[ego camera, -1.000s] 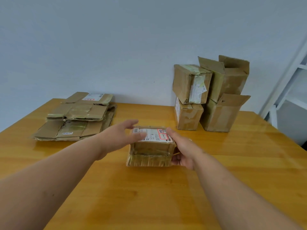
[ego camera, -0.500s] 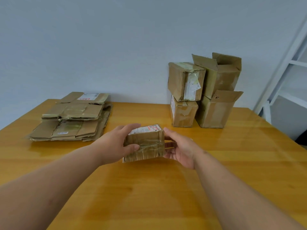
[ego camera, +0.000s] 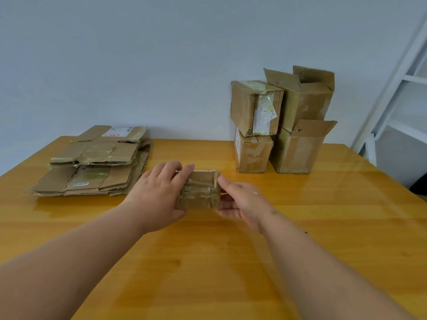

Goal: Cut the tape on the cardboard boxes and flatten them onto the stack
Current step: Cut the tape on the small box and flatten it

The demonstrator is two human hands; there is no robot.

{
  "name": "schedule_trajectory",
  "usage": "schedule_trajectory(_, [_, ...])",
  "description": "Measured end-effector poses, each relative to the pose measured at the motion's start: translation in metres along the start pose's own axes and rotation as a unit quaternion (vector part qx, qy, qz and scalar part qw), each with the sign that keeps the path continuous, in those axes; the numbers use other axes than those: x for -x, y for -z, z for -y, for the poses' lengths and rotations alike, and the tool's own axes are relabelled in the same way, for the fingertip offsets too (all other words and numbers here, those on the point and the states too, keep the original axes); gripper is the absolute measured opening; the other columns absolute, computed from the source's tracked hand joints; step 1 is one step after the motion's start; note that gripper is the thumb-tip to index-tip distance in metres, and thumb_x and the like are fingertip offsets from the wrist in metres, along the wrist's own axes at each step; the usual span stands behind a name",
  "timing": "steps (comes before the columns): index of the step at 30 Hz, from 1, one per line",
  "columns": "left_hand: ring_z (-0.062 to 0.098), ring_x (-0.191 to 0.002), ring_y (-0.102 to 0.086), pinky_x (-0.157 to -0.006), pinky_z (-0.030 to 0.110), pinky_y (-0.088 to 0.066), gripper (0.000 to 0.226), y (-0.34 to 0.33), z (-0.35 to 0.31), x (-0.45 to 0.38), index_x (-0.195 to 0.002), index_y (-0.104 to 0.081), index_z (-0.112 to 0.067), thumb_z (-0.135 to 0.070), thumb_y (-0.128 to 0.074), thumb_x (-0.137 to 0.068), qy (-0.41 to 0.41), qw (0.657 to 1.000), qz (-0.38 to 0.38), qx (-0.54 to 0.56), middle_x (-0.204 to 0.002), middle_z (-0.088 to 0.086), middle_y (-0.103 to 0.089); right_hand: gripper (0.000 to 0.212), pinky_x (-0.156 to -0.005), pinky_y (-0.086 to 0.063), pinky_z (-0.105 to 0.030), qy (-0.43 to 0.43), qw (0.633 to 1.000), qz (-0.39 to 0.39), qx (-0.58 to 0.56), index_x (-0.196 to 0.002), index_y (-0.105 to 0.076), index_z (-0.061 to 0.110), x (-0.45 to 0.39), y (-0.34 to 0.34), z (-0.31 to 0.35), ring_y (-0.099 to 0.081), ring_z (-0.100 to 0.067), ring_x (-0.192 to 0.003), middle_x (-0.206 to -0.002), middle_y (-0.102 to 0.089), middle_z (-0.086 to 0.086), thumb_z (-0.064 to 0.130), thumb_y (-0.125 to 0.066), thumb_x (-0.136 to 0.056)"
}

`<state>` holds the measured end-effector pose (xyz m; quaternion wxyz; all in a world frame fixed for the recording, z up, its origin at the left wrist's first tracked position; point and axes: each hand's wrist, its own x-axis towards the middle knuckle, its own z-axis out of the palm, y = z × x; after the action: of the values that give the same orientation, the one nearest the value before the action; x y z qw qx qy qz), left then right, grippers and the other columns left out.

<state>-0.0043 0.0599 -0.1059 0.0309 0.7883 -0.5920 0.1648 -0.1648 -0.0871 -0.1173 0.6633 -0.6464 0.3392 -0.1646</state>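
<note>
We see a plain, pale grey-white wall (ego camera: pixel 138 54) filling the upper half of the view, evenly lit and bare. Below it stretches a glossy, honey-coloured wooden table (ego camera: pixel 208 273) whose varnish catches soft reflections, its far edge meeting the wall. At the right edge we make out a white metal frame (ego camera: pixel 392 88) with slanted and horizontal bars, standing just beside the table's corner.
</note>
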Motion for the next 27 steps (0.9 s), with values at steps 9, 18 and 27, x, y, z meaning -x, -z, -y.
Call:
schedule_trajectory(9, [0.021, -0.129, -0.031, -0.108, 0.04, -0.032, 0.102, 0.0, 0.001, -0.005, -0.152, 0.005, -0.038, -0.055, -0.063, -0.078, 0.023, 0.998, -0.014, 0.049, -0.139, -0.003, -0.031, 0.034, -0.099, -0.04, -0.039, 0.034, 0.817, -0.185, 0.545, -0.123, -0.059, 0.025, 0.019, 0.052, -0.018, -0.052, -0.02, -0.113, -0.119, -0.055, 0.004, 0.031, -0.051, -0.09])
schedule_trajectory(18, [0.022, -0.134, -0.025, -0.111, 0.044, -0.026, 0.099, 0.006, -0.004, -0.01, -0.151, -0.005, -0.038, -0.047, -0.066, -0.074, 0.06, 0.995, 0.006, 0.078, -0.147, -0.005, -0.025, 0.017, -0.094, -0.041, -0.037, -0.019, 0.764, -0.076, 0.641, -0.104, -0.06, 0.022, 0.035, 0.081, -0.026, -0.053, -0.02, -0.098, -0.107, -0.052, 0.0, 0.017, -0.048, -0.092])
schedule_trajectory(27, [0.018, -0.137, -0.024, -0.114, 0.044, -0.015, 0.091, 0.004, -0.005, -0.004, -0.146, -0.021, -0.03, -0.044, -0.068, -0.069, 0.029, 0.998, -0.01, 0.063, -0.145, -0.007, -0.034, 0.008, -0.055, -0.04, -0.038, 0.101, 0.898, -0.144, 0.403, -0.096, -0.042, 0.02, 0.037, 0.059, -0.03, -0.052, -0.019, -0.065, -0.081, -0.058, -0.002, 0.021, -0.038, -0.103])
